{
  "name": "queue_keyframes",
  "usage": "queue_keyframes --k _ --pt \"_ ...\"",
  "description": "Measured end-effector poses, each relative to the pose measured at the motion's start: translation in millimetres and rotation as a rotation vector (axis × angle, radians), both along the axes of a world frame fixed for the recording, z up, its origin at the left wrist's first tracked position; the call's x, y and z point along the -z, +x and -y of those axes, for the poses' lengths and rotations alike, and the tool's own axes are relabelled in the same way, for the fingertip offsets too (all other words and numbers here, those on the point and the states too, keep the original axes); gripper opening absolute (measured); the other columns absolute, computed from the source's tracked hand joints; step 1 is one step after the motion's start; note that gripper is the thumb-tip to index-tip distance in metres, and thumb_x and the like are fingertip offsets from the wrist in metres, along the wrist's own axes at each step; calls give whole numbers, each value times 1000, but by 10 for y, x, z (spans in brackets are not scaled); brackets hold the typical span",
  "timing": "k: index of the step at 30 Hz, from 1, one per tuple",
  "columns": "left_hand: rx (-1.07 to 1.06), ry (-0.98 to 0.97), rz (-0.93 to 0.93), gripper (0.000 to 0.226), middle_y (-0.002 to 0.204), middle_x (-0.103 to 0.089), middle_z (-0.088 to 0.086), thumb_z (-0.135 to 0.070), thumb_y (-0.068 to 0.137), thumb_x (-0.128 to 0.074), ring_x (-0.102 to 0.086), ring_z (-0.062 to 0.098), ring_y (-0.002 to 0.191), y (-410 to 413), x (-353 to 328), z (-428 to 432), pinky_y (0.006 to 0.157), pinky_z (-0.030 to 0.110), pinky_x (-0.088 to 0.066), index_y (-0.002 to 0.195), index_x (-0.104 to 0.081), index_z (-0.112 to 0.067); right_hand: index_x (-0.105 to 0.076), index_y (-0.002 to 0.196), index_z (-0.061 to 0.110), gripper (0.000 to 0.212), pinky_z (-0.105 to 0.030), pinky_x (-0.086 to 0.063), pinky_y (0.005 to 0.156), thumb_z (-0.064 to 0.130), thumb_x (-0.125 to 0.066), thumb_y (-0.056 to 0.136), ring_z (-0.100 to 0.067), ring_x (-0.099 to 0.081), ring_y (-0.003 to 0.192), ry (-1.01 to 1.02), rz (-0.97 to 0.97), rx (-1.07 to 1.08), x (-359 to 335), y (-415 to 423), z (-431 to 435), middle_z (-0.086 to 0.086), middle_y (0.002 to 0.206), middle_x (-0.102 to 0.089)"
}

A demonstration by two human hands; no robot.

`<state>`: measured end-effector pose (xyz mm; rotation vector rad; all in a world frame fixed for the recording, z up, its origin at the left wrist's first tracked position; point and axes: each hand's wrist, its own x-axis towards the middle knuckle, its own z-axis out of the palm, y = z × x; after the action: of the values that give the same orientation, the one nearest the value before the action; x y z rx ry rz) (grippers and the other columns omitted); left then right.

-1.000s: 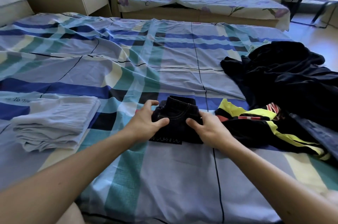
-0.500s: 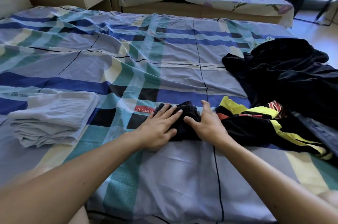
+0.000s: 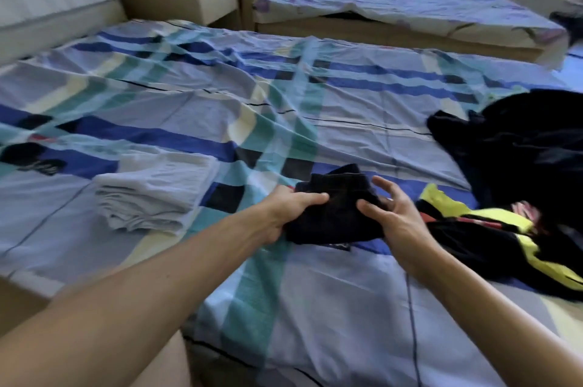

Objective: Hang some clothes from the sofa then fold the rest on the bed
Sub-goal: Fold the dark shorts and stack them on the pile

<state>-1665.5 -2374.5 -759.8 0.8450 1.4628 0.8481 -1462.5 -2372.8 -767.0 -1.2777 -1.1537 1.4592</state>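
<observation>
My left hand (image 3: 288,213) grips the left edge of the small folded dark garment (image 3: 334,210), thumb on top and fingers curled beneath. My right hand (image 3: 399,217) is at its right edge with the fingers spread and loose and only the thumb touching the cloth. The garment sits at the near middle of the plaid bed (image 3: 347,292). A folded pale stack (image 3: 154,191) lies to its left. A yellow-and-black top (image 3: 492,228) and a dark clothes heap (image 3: 520,146) lie to its right.
</observation>
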Motion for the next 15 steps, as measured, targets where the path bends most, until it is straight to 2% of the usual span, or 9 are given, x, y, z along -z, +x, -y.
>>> queue_keyframes --k 2,3,5,7,8,10,11,12,15 --pt "-5 35 32 20 95 -75 13 -13 84 -78 -72 28 82 -57 -125 23 80 38 -62 100 -72 -4 -50 139 26 112 -35 -61 82 53 -97 40 -25 -74 97 3 -44 18 -94 -64 58 -10 111 -75" --pt "-18 75 6 11 91 -74 11 -9 85 -76 -71 25 78 -134 -196 30 75 36 -62 95 -70 -7 -50 138 27 113 -35 -62 79 54 -97 40 -25 -75 94 7 -37 16 -120 -141 52 -10 108 -76" --pt "-39 175 -73 14 95 -72 11 -3 86 -74 -69 25 83 -324 -335 25 82 38 -60 96 -67 -10 -48 141 27 80 -32 -62 71 33 -87 72 -20 -76 84 19 -27 -1 -150 -325 28 -10 103 -75" --pt "-47 271 -198 28 101 -70 10 -2 85 -76 -68 24 91 -578 -464 12 88 36 -57 110 -65 -8 -46 142 30 55 -39 -62 71 15 -67 93 -20 -75 81 -5 -39 -6 -167 -601 -24 -8 105 -73" --pt "-54 310 -254 34 99 -69 8 -2 85 -76 -67 21 86 -733 -535 6 83 30 -56 115 -63 -8 -45 142 33 52 -42 -63 72 14 -61 97 -22 -74 84 -16 -44 -13 -194 -773 -41 -8 110 -72" --pt "-94 342 -319 34 93 -65 6 1 87 -72 -61 12 72 -1108 -707 18 64 18 -52 115 -58 -12 -43 142 33 51 -35 -62 62 10 -56 99 -20 -70 85 -8 -65 -48 -238 -1190 -87 -9 115 -68" --pt "-125 351 -346 33 94 -65 8 3 88 -70 -60 12 69 -1311 -791 27 58 16 -51 114 -57 -13 -41 142 31 52 -33 -61 58 7 -56 98 -17 -68 82 10 -65 -80 -273 -1409 -109 -8 111 -67" --pt "-157 356 -389 33 95 -66 10 2 88 -70 -61 14 68 -1533 -861 31 58 18 -52 115 -58 -13 -38 143 30 55 -34 -61 59 3 -56 98 -16 -68 77 31 -71 -116 -320 -1633 -126 -8 106 -66" --pt "-250 350 -539 34 99 -70 17 -5 88 -73 -66 27 80 -2164 -909 12 76 35 -57 119 -61 -13 -27 149 26 67 -54 -60 81 2 -61 96 -20 -68 83 89 -62 -232 -403 -2279 -218 -7 104 -66"
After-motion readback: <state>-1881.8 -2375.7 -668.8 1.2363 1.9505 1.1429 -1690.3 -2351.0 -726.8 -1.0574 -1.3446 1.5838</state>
